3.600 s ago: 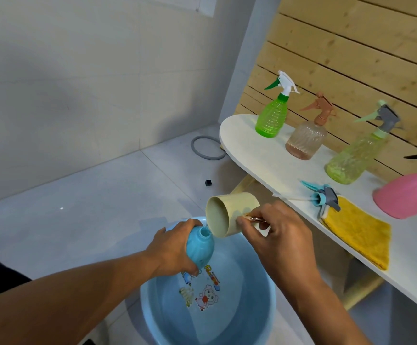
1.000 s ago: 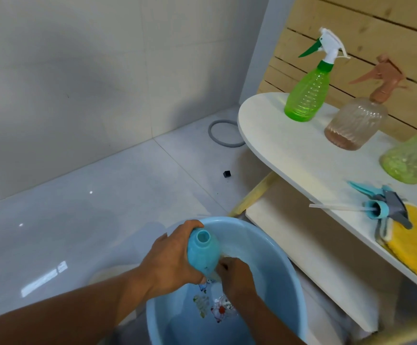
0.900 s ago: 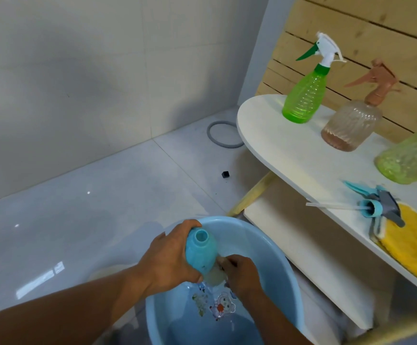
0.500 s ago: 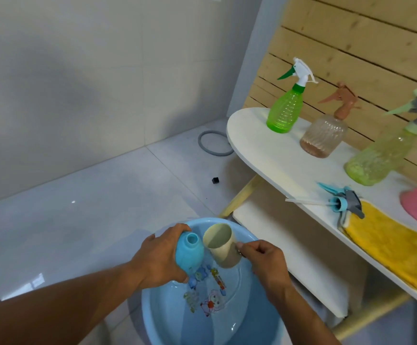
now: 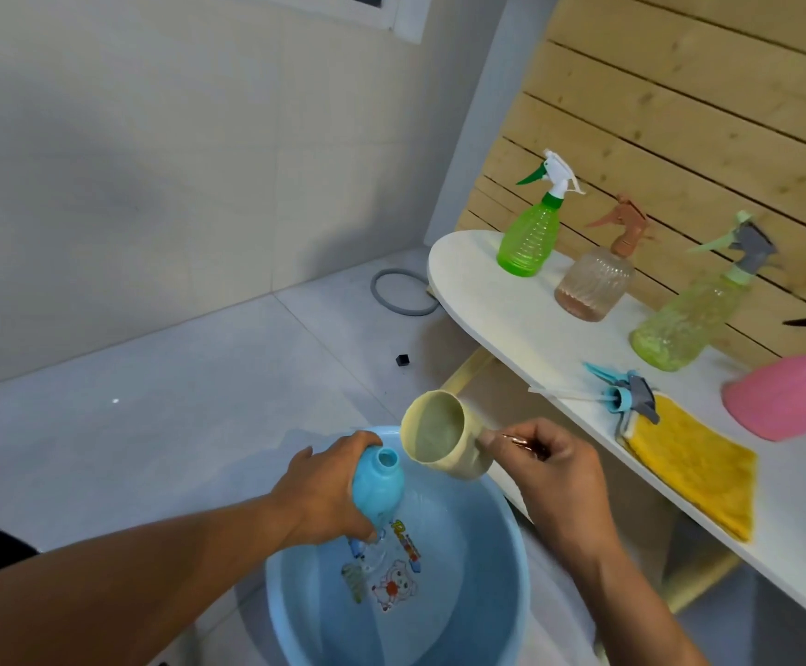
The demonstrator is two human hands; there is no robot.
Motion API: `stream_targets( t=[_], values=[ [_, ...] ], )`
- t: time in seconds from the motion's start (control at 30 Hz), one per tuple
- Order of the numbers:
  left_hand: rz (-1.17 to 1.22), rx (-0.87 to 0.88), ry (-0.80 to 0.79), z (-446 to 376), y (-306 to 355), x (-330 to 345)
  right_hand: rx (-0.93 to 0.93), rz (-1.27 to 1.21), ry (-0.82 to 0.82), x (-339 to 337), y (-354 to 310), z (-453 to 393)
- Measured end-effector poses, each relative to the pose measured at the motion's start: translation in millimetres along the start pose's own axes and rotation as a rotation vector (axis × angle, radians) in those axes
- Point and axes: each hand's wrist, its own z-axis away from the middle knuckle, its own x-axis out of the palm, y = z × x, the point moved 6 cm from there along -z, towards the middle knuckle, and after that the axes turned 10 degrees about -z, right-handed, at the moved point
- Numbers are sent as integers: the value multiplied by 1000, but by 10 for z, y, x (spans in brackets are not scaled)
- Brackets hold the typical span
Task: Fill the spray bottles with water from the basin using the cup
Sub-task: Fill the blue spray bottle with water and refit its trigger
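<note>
Head view: left hand (image 5: 324,497) grips bottle (image 5: 378,483) over basin (image 5: 511,535); right hand (image 5: 555,468) pinches handle of cup (image 5: 439,437), tilted beside bottle's mouth. Both likely light, rigid, wet-slippery plastic; narrow mouth invites spillage.

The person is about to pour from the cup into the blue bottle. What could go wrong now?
1. The blue bottle has a narrow neck and the beige cup a wide rim, so water may run past it.
2. The left hand holds the bottle tilted over the basin; overflow could wet it and loosen the hold.
</note>
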Motion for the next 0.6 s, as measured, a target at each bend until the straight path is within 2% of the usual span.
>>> stream_targets(
  t=[0.23, 0.6],
  values=[
    [15, 16, 7, -41, 31, 11, -86, 184, 1, 36, -144, 57],
    [6, 19, -11, -79, -37, 76, -239, 335, -3, 139, -311, 67]
  ],
)
